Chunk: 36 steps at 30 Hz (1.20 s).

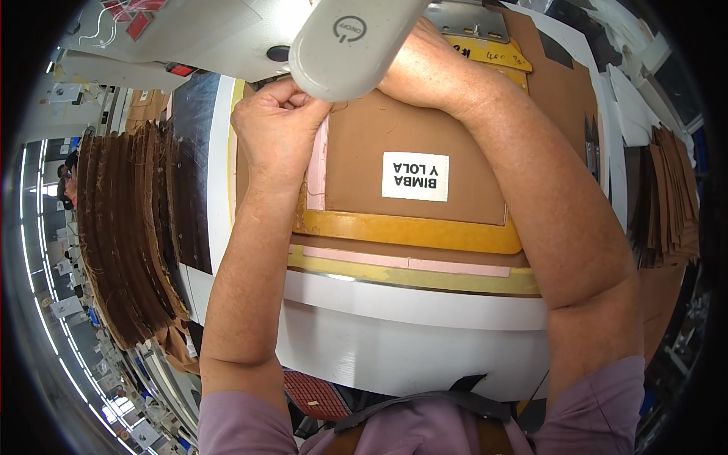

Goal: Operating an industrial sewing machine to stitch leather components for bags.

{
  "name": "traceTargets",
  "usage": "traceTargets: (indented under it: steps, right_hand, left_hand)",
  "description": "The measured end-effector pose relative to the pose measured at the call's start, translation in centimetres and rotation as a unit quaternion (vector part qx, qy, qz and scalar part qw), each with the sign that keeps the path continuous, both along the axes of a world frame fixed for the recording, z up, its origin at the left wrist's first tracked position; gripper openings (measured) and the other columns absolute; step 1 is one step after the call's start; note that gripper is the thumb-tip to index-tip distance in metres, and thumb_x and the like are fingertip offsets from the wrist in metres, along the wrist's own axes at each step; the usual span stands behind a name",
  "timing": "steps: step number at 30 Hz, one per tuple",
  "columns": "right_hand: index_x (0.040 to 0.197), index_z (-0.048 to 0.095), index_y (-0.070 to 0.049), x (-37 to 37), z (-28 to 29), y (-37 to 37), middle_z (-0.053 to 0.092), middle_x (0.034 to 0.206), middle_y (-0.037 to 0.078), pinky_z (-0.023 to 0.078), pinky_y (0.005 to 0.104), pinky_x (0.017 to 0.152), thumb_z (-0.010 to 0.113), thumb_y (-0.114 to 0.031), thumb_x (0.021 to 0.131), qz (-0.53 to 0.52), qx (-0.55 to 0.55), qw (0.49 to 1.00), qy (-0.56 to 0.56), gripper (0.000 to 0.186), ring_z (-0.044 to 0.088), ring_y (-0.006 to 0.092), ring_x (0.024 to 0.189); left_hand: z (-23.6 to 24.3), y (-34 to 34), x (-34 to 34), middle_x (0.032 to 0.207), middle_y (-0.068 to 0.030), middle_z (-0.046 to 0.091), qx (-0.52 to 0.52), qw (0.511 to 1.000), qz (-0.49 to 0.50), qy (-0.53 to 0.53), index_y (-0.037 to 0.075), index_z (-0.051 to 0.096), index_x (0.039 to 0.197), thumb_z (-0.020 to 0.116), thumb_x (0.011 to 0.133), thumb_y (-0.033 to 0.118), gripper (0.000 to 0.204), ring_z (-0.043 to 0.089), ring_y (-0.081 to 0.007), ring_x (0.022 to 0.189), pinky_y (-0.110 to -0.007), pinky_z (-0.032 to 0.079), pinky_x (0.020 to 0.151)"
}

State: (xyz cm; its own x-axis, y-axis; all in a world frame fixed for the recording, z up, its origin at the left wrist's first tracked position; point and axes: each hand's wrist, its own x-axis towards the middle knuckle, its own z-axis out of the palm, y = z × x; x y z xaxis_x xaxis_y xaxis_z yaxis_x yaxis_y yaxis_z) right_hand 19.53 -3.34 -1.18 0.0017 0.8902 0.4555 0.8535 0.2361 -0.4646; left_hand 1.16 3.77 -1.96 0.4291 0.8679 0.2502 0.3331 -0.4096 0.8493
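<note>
My left hand [277,125] is closed in a pinch at the far left corner of a brown fabric panel [360,167]. What its fingertips hold, if anything, is too small to make out. Fine loose thread shows beside them. My right hand [417,68] reaches over the panel's far side, its fingers hidden behind a white rounded device [341,49] with a power symbol. A white printed label [415,177] lies upside down on the panel. Around the panel runs a yellow template frame [402,230], with a pink strip [317,174] along the left.
Stacks of brown fabric pieces stand at the left [125,227] and right [671,197]. A metal hinge plate [474,21] sits at the far edge of the template. Dark pointed tools [591,144] lie to the right. The white table edge [409,334] curves before me.
</note>
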Motion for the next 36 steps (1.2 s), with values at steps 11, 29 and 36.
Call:
traceTargets:
  steps: [11, 29, 36]
  right_hand:
    - [0.1, 0.074, -0.009, 0.1, 0.2, -0.3, 0.074, 0.097, 0.009, 0.055, 0.0413, 0.086, 0.068, -0.018, 0.09, 0.005, -0.014, 0.999, 0.05, 0.015, 0.07, 0.0291, 0.094]
    - [0.088, 0.069, -0.005, 0.4, 0.7, -0.4, 0.063, 0.069, 0.008, 0.046, 0.0353, 0.059, 0.07, -0.019, 0.075, 0.07, -0.003, 0.992, 0.107, 0.02, 0.057, 0.019, 0.063]
    - [0.104, 0.076, -0.005, -1.4, 1.8, -1.9, 0.062, 0.082, 0.0, 0.049, 0.0238, 0.068, 0.081, -0.023, 0.085, 0.129, -0.061, 0.971, 0.191, 0.027, 0.057, 0.0076, 0.075]
  left_hand:
    - [0.6, -0.6, 0.2, 0.068, -0.0025, 0.072, -0.02, 1.0, 0.001, 0.005, 0.001, 0.079, 0.09, 0.082, 0.077, 0.016, 0.02, 0.064, -0.0062, 0.064, -0.023, 0.052, 0.067]
    - [1.3, -2.7, -2.5, 0.079, -0.0031, 0.069, 0.035, 0.994, -0.095, -0.047, 0.002, 0.078, 0.088, 0.079, 0.084, 0.008, 0.007, 0.06, -0.0085, 0.068, -0.024, 0.046, 0.06]
    - [1.5, -2.9, -2.7, 0.073, 0.0041, 0.064, 0.103, 0.991, -0.081, 0.035, 0.01, 0.078, 0.085, 0.076, 0.088, 0.02, 0.01, 0.056, -0.0095, 0.065, -0.035, 0.038, 0.088]
